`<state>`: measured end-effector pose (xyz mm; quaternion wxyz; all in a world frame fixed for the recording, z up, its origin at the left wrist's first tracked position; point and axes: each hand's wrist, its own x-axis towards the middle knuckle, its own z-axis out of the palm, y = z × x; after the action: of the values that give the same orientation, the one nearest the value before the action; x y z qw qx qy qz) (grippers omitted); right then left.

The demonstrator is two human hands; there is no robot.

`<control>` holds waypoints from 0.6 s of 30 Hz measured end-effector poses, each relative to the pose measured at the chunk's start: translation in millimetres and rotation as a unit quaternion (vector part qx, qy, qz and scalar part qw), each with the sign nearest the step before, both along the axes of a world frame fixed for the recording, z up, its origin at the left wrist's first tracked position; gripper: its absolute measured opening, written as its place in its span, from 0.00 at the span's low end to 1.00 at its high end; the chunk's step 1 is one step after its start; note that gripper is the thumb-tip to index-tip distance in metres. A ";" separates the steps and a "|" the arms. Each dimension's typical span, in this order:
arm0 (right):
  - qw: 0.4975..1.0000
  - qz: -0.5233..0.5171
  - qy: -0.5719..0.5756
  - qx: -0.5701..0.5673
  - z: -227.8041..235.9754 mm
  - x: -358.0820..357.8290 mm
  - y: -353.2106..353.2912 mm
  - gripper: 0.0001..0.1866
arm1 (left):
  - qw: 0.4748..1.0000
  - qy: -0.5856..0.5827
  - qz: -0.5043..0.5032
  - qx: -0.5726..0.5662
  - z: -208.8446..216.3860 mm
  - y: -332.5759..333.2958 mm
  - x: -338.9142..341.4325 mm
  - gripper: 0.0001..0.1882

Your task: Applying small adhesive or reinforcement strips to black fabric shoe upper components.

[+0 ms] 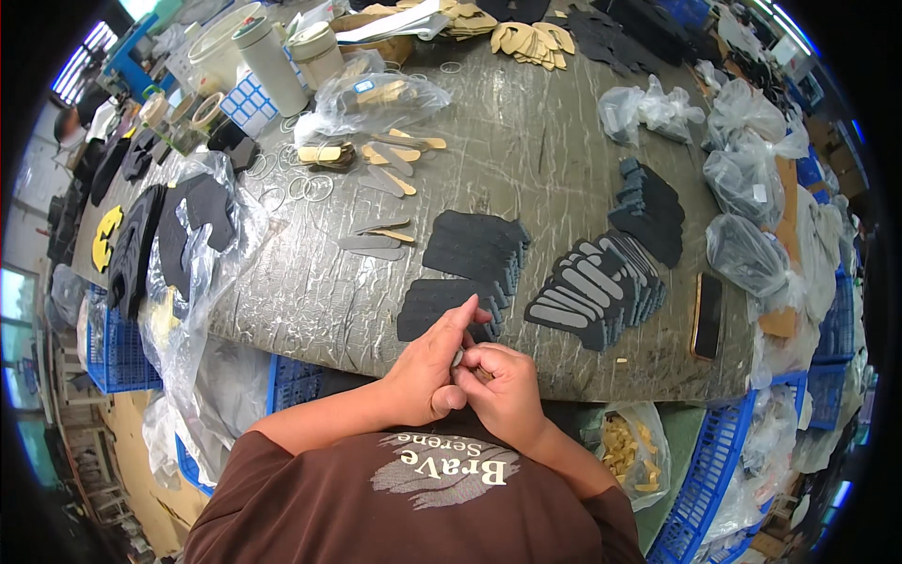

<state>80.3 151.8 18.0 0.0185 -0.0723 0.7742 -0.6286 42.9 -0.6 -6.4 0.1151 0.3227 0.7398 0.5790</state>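
Note:
My left hand (425, 368) and my right hand (503, 383) meet at the table's near edge, in front of my chest. The left fingers are straight and pressed together, and the right fingers are curled in a pinch against them. A small greyish bit shows between the two hands; most of it is hidden, so its kind cannot be made out. Just beyond my fingers lies a stack of black foam-like pieces (442, 308), with a second black stack (470, 242) behind it. To the right, black pieces with grey strips on them (587, 291) lie fanned out.
More black pieces (650, 211) lie behind the fanned ones. Loose grey strips (371, 246) and tan-backed strips (399, 155) are left of centre. A phone (707, 317) lies at right, near plastic bags (747, 249). Blue crates (705, 479) stand below the table.

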 end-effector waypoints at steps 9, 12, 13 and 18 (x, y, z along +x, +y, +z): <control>1.000 0.003 0.005 -0.007 -0.7 1.7 -1.4 0.02 | 0.999 0.007 0.008 -0.030 0.4 -0.7 2.1 0.61; 0.999 -0.001 -0.028 -0.025 -3.2 2.6 -2.3 0.02 | 1.000 -0.012 -0.004 -0.011 -0.6 -1.4 2.3 0.61; 0.996 0.003 -0.071 -0.060 -6.0 3.8 -2.6 0.02 | 1.000 -0.021 -0.015 0.010 -1.9 -1.6 2.2 0.60; 0.970 0.013 -0.145 -0.194 -19.6 4.4 -4.7 0.03 | 0.970 -0.191 0.000 0.151 -2.9 -0.2 6.0 0.44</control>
<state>84.8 147.0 -1.5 0.1246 0.0074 0.6256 -0.7701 48.9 -0.8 -9.3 0.2047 0.2200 0.6083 0.7346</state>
